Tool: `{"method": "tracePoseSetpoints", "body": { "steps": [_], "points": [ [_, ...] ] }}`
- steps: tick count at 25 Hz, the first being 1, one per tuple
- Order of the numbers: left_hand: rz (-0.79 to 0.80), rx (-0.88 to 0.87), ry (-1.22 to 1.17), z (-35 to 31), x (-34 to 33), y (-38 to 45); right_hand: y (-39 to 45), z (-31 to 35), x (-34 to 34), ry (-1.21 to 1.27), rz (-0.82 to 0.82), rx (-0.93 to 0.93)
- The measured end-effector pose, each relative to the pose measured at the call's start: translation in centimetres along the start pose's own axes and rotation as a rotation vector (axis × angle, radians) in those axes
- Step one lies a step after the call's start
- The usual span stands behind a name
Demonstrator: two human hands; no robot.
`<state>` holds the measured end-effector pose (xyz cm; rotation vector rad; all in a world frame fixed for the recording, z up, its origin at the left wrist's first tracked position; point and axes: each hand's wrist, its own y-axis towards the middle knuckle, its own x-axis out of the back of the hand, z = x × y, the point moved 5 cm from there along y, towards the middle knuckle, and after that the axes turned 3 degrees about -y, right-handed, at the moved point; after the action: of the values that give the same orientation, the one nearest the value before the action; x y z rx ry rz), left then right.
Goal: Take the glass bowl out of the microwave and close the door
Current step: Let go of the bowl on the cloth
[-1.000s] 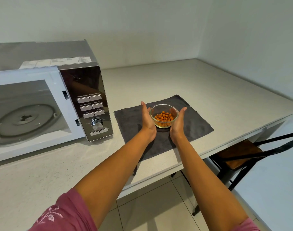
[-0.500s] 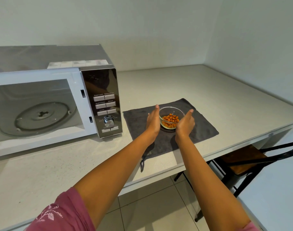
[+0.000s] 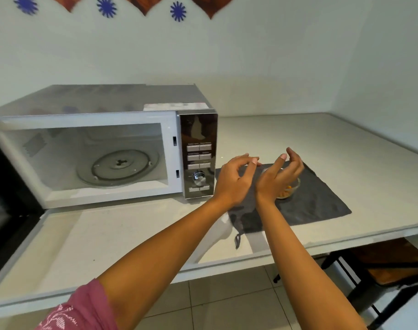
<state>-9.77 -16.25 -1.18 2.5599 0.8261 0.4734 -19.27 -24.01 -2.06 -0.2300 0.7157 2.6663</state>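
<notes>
Glass bowl placed on grey cloth on table, right of microwave, partly hidden by right hand. Left hand and right hand raised, fingers loosely curled, nothing gripped. Microwave door open, turntable bare.

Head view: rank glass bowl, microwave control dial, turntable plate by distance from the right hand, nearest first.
1. Glass bowl: on the grey cloth, just beyond the right hand, partly hidden by it.
2. Microwave control dial: on the panel, to the hand's left, past the left hand.
3. Turntable plate: inside the open microwave, farthest left.
</notes>
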Motion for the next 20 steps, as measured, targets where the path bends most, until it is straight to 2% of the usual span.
{"method": "tracePoseSetpoints", "body": {
  "steps": [8,12,17,20],
  "points": [
    [-0.296,-0.115,0.122,-2.4,10.5,-3.0,-7.8,5.7,-5.9,0.169,0.195,0.083],
    [-0.458,-0.125,0.274,-3.4,16.1,-5.5,-12.3,8.2,-8.3,0.269,0.294,0.093],
    [-0.656,-0.019,0.632,-6.6,23.8,-8.6,-18.9,12.2,-11.5,0.401,0.462,0.063],
    [-0.59,0.142,1.152,-8.7,27.5,-9.3,-22.4,14.7,-13.1,0.467,0.568,0.072]
  ]
}}
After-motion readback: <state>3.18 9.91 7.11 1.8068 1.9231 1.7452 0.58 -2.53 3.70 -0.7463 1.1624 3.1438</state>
